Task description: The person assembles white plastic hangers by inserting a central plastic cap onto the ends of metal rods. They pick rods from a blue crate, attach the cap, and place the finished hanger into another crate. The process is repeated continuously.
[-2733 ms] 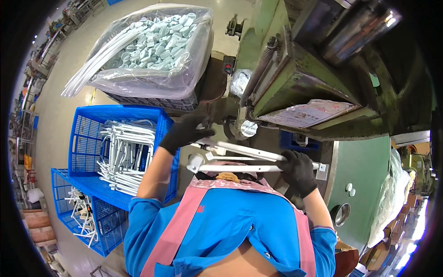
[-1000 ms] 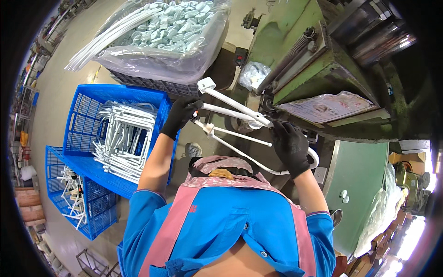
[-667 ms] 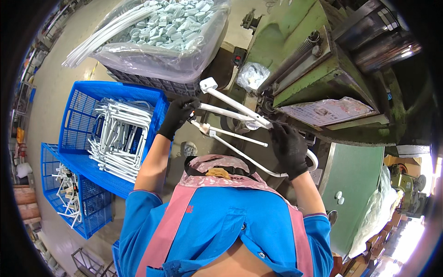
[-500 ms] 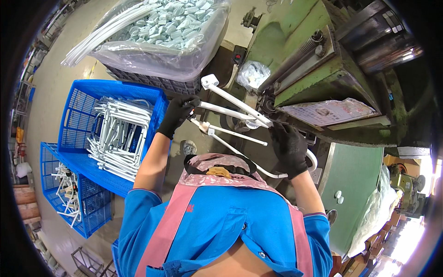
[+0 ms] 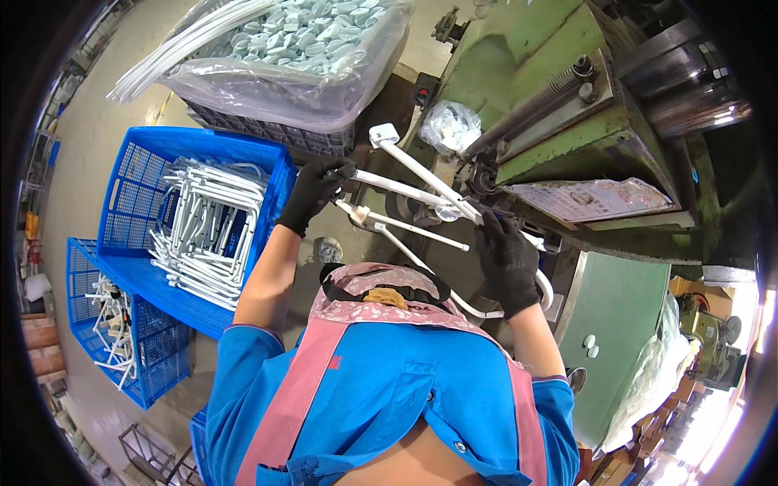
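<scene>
Whereas a white end piece [image 5: 383, 134] lay below our left hand [image 5: 314, 194] earlier, one now sits beyond that closed grip. With our right hand [image 5: 509, 263] closed too, we hold the white tube frame [image 5: 421, 173] between both.

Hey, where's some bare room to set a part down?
The green tabletop is bare between the white caps and plastic sheet, and from the caps toward the green machine. It's crowded between the left hand and right hand, where white tubes run, and in the packed blue crate.
</scene>
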{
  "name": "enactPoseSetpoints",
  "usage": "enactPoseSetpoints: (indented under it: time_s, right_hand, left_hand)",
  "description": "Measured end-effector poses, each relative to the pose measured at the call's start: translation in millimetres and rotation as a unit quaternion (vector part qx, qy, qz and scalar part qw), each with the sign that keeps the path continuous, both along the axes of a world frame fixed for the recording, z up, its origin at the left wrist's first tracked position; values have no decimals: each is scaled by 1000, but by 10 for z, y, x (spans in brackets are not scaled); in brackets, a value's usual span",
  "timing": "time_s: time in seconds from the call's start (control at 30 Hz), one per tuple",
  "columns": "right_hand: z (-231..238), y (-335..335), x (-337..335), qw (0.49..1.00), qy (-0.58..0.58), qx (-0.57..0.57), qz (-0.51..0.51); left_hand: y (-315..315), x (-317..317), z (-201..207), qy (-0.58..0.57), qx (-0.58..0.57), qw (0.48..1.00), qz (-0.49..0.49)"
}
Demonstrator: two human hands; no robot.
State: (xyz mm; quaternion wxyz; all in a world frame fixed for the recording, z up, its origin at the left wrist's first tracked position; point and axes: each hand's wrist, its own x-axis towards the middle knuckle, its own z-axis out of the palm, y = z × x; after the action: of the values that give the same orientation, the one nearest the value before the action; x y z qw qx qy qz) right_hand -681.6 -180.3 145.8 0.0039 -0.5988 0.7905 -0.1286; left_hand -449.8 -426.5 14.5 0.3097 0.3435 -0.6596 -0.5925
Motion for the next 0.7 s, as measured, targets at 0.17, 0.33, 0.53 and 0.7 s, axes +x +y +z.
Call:
enactPoseSetpoints:
  time_s: [0.17, 0.33, 0.53, 0.7]
  right_hand:
    - [-109, 310, -73, 985, -117, 51, 117]
    - [-237, 348, 145, 978, -192, 75, -19]
    - [-621, 360, 177, 988, -150, 32, -18]
    - [-568, 334, 178, 986, -148, 71, -38]
  left_hand:
    - [42, -10, 74, 1, 8, 1000, 9]
    - [27, -27, 35, -11, 12, 1000, 16]
    - [265, -42, 402, -53, -205, 973, 95]
    - [930, -7, 854, 52, 114, 986, -106]
